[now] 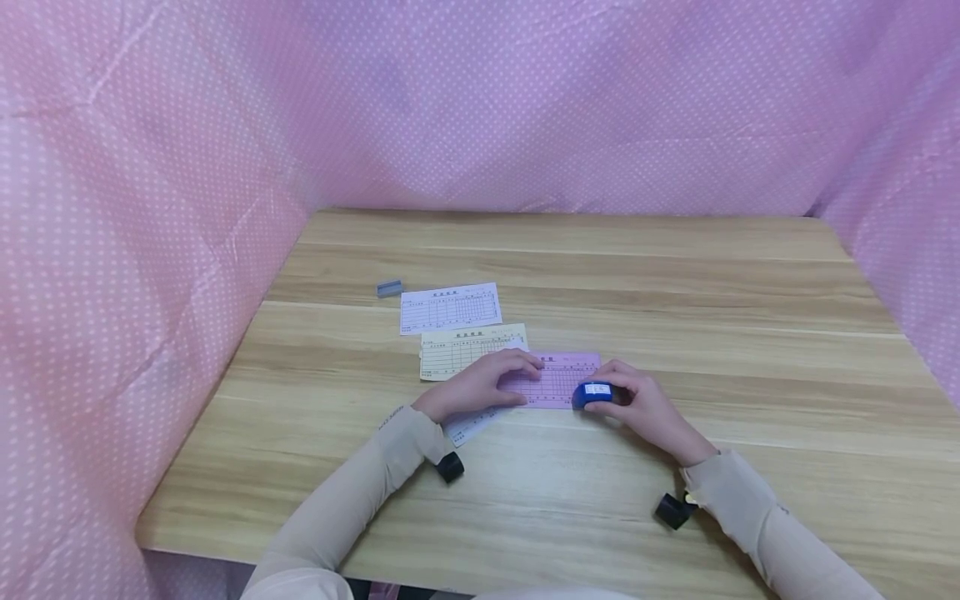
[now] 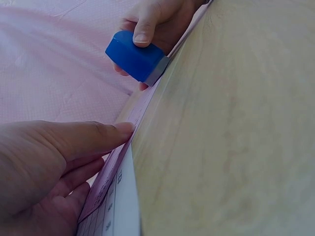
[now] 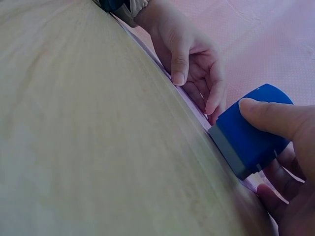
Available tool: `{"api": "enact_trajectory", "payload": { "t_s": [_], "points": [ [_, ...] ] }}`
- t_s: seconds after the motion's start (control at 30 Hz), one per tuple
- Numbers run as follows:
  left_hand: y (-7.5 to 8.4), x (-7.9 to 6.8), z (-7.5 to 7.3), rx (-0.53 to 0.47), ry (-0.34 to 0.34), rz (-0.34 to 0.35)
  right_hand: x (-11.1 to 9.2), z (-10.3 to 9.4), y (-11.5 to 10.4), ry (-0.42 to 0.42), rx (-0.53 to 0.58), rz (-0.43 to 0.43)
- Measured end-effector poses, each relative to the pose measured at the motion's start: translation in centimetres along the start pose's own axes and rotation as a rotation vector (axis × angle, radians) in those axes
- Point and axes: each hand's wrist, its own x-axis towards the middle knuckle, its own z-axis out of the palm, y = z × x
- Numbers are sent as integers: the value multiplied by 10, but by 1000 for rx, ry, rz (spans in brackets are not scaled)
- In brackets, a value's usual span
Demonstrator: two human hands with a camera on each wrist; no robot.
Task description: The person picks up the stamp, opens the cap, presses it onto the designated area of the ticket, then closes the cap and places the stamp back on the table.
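Observation:
My right hand [image 1: 647,407] grips a blue stamp [image 1: 592,392] between thumb and fingers, over the right end of a pink-purple form slip [image 1: 558,379]. In the right wrist view, the stamp's grey base [image 3: 226,152] faces down at the slip's surface; I cannot tell whether it presses on it. My left hand [image 1: 480,385] rests on the left part of that slip, thumb at the near edge and fingers spread over it. Partly beneath lies a white slip [image 1: 474,427], mostly hidden by the left hand and the purple slip.
A yellow form slip [image 1: 450,357] lies behind the left hand, and a white form slip [image 1: 450,308] lies farther back. Beside it sits a small grey cap-like piece [image 1: 389,289]. Pink dotted cloth [image 1: 555,108] hangs round the wooden table [image 1: 675,275].

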Motion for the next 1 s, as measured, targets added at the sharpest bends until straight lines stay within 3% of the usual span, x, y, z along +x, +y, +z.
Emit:
{"api": "enact_trajectory", "payload": {
  "t_s": [0.33, 1.0],
  "points": [
    [-1, 1, 0, 1, -2, 4, 0, -1, -1, -16, -19, 53],
    [-1, 0, 1, -22, 1, 2, 2, 0, 1, -32, -65, 71]
  ]
}}
